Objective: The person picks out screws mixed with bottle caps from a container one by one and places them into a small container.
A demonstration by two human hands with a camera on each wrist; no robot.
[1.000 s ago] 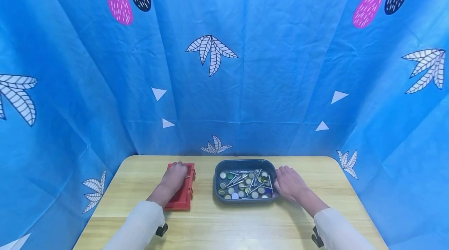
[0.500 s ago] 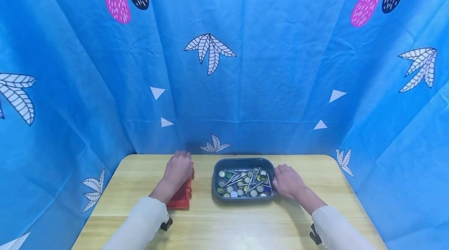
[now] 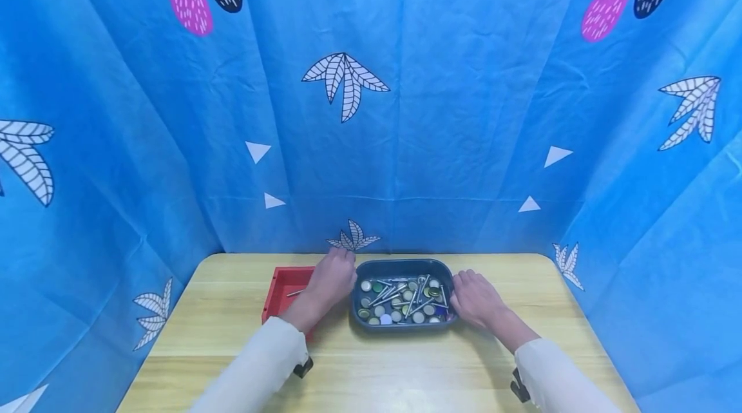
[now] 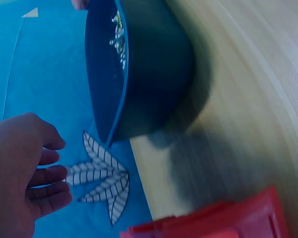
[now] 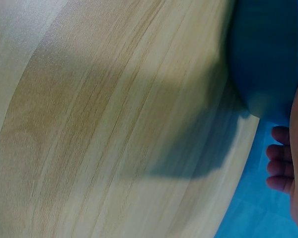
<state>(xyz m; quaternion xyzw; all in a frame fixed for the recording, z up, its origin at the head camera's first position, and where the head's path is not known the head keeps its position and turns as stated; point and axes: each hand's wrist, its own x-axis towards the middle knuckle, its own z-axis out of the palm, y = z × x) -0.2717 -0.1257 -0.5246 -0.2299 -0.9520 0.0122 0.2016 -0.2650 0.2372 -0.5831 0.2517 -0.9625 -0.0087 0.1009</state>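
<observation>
We see a dark grey-blue basin point(image 3: 400, 328) of smooth material, oblong with rounded corners, which sits near the far edge of the counter point(image 3: 371, 377). Inside it lie many small round caps point(image 3: 418, 317), whitish, yellowish and green, and across them long, slim, shiny metal rods point(image 3: 413, 303), similar to nails or bolts, in several directions. The right hand point(image 3: 478, 299) holds the basin at its right end, with the fingers bent beside the rim. The left hand point(image 3: 333, 278) is in the air, just beside the left end of the basin; its fingers are relaxed and slightly bent, neither wide nor tightly closed. To the left of the basin, well apart from it, there is a red tray point(image 3: 284, 285), angular and with straight walls, partly covered by the left forearm; in it we notice one thin metal piece point(image 3: 295, 293). The counter has a pale yellow wood pattern, with long grain lines and rounded far corners, and the wrist views show soft shadows on it. Around it hangs a blue curtain point(image 3: 452, 110), creased and a little glossy, printed with white leaves, triangles, and pink and black drops. Both sleeves point(image 3: 255, 368) are whitish.
</observation>
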